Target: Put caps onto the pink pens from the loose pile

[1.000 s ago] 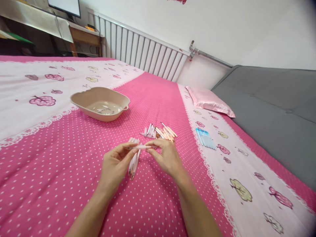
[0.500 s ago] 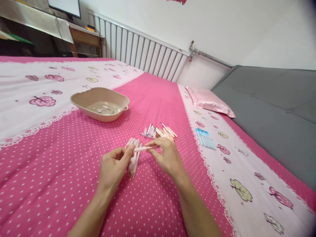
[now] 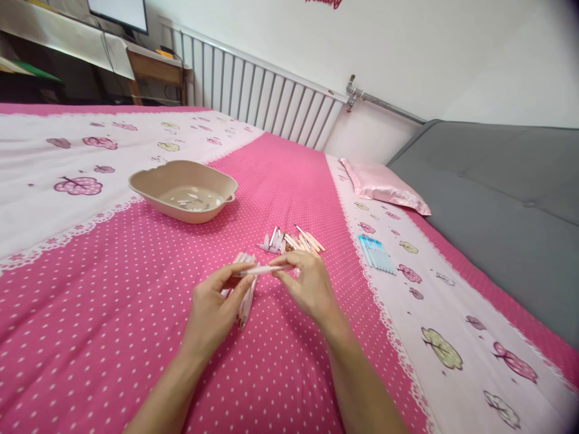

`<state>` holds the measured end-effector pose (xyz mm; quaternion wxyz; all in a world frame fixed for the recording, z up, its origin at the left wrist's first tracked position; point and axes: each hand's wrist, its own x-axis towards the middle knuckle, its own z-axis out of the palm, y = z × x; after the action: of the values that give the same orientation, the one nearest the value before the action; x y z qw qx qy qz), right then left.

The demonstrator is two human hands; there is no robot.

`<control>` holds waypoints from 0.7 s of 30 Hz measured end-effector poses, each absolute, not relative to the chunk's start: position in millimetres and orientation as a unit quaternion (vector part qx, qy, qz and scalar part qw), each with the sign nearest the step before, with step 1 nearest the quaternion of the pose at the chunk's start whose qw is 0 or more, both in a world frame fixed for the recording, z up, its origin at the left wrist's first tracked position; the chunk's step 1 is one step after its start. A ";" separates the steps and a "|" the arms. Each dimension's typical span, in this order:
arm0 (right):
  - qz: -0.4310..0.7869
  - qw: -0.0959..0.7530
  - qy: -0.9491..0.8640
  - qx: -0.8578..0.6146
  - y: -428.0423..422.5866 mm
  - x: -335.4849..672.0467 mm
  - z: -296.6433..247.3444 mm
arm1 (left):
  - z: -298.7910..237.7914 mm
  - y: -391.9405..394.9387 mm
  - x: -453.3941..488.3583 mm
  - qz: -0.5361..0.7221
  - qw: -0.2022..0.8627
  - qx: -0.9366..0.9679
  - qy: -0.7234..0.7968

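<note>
Pinching one pale pink pen barrel (image 3: pixel 259 270), left hand (image 3: pixel 215 304) and right hand (image 3: pixel 310 282) were closed at the fingertips on opposite ends. Beneath lay similar barrels (image 3: pixel 246 302); right of the right hand, blue pens (image 3: pixel 377 255); just beyond it, assorted pen parts (image 3: pixel 295 243); beyond the left hand, a beige basin (image 3: pixel 181 212).

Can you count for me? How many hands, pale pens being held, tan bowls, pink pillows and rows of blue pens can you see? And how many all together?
Hands: 2, left hand and right hand
Held pale pen: 1
Tan bowl: 1
Pink pillow: 1
Row of blue pens: 1
Total: 6
</note>
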<state>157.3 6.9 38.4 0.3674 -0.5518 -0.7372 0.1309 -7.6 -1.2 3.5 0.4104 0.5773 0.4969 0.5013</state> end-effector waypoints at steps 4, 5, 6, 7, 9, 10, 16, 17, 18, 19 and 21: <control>0.134 0.372 -0.737 -0.548 6.4 159.2 38.6 | 2.7 -1.1 -8.4 0.470 0.406 0.587 0.519; 0.132 0.370 -0.738 -0.549 6.0 159.2 38.8 | 2.2 -1.0 -8.6 0.465 0.402 0.587 0.527; 0.131 0.367 -0.738 -0.551 5.6 158.9 39.1 | 1.7 -1.1 -8.8 0.463 0.396 0.586 0.534; 0.129 0.363 -0.739 -0.552 5.3 158.4 39.4 | 1.4 -1.3 -9.0 0.463 0.392 0.583 0.540; 0.130 0.357 -0.742 -0.552 5.0 157.3 39.9 | 1.1 -1.7 -9.8 0.462 0.392 0.577 0.547; 0.131 0.356 -0.742 -0.553 5.1 156.8 40.0 | 1.1 -1.8 -10.3 0.461 0.396 0.572 0.550; 0.117 0.363 -0.736 -0.560 7.3 158.6 39.4 | 2.0 -0.7 -11.1 0.484 0.398 0.534 0.567; 0.116 0.363 -0.736 -0.560 7.4 159.2 39.0 | 2.1 -0.4 -10.3 0.493 0.404 0.536 0.553; 0.115 0.363 -0.737 -0.559 7.4 159.6 38.6 | 2.0 -0.2 -9.3 0.500 0.412 0.543 0.534; 0.115 0.363 -0.737 -0.559 7.3 159.9 38.1 | 1.8 -0.1 -8.3 0.505 0.417 0.555 0.513; 0.114 0.363 -0.736 -0.560 7.0 160.2 37.2 | 1.1 -0.5 -6.5 0.509 0.407 0.585 0.482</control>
<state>160.2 7.0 37.2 0.3629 -0.5604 -0.7356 0.1143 -6.5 -0.5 1.1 0.4069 0.5853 0.4821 0.5093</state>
